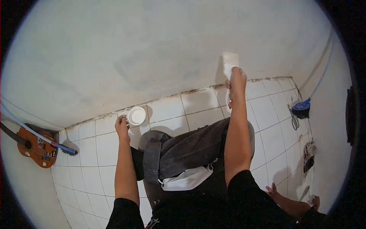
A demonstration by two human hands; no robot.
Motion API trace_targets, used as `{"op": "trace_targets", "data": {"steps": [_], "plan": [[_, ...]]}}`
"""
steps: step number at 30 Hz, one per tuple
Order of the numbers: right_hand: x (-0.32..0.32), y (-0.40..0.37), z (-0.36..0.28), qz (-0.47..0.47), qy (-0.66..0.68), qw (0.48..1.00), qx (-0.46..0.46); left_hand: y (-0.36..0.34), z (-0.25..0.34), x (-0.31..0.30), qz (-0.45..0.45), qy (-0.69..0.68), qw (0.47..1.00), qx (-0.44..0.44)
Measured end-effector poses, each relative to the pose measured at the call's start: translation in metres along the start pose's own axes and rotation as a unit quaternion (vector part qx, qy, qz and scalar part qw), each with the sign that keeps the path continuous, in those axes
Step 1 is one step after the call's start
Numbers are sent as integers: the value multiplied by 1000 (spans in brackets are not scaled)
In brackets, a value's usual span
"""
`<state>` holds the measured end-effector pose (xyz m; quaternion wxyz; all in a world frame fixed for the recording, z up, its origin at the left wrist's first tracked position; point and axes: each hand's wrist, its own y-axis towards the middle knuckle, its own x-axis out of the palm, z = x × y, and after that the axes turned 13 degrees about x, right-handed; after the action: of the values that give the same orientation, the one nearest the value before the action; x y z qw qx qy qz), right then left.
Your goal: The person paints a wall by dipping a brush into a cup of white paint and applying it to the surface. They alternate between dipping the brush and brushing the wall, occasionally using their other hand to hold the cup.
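Observation:
My right hand [238, 79] grips the handle of a wide white paintbrush [230, 59]. The brush's pale bristle end points up and lies over the lower part of the grey-white wall [160, 57], a little above the floor edge. On the other side, my left hand [122, 125] has its fingers closed at the rim of a small white bowl [137, 115] with whitish contents. That bowl is close to the foot of the wall, over the white floor tiles [166, 110]. A white face mask [188, 179] lies across my lap.
An orange-brown guitar [38, 147] leans in the left corner, beside a blue broom [65, 148]. At right stand another blue broom [302, 108] and scissors [294, 121], with dark-and-light footwear [309, 154] nearer. Another person's arm [291, 206] reaches in at lower right.

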<state>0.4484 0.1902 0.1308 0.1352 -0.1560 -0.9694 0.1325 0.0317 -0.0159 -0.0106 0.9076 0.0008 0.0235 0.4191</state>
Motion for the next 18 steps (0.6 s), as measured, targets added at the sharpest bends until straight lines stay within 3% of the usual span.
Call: {"op": "trace_targets", "data": {"steps": [2,4,5,6,8,11,12,14,15,17,18], "plan": [[3,0,8,-46,-75,996,7,0,-2,1,8,3,1000,-10],[18,-10,15,-107,-387,914,-61,2,-6,-3,-7,-1,1000,-6],[25,-19,18,-178,-432,882,-60,3,-8,-3,-12,0,1000,-1],[36,-31,23,-192,-435,877,-64,3,-9,-3,-17,4,1000,8],[60,-55,32,-330,-473,811,-100,6,-18,-4,-32,13,999,14],[88,-85,32,-424,-482,760,-104,3,-12,-1,-25,13,1000,7],[97,-90,34,-436,-486,751,-105,3,-12,0,-20,35,999,14],[113,-101,41,-425,-511,705,-249,3,-14,2,-12,20,1000,19],[122,-105,41,-434,-514,697,-249,5,-15,3,-1,18,1000,13],[144,-114,39,-415,-599,595,-339,7,-16,6,7,-3,1000,5],[154,-116,40,-419,-602,589,-337,7,-17,5,11,-6,1000,0]]}}
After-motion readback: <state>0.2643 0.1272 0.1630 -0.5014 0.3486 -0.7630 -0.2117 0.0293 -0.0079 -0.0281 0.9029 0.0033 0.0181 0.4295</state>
